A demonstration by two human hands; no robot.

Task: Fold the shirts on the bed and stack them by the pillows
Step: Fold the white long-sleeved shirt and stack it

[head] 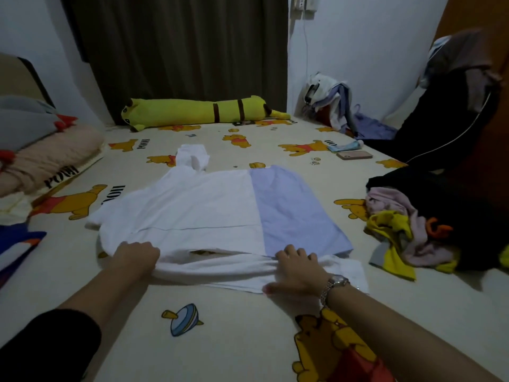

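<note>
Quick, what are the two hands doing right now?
Left hand: fingers curled, gripping the white and blue shirt at its near edge.
Right hand: fingers fairly straight, pressing on the same shirt.

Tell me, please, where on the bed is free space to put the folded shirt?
Bare sheet lies between the white and blue shirt and the yellow plush toy, and beside the pillows at the left. The right side is crowded by the clothes pile and phone.

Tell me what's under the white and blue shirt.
Under the white and blue shirt lies the cartoon-bear bedsheet, glimpsed through a gap in the near edge. Anything else beneath is covered.
</note>
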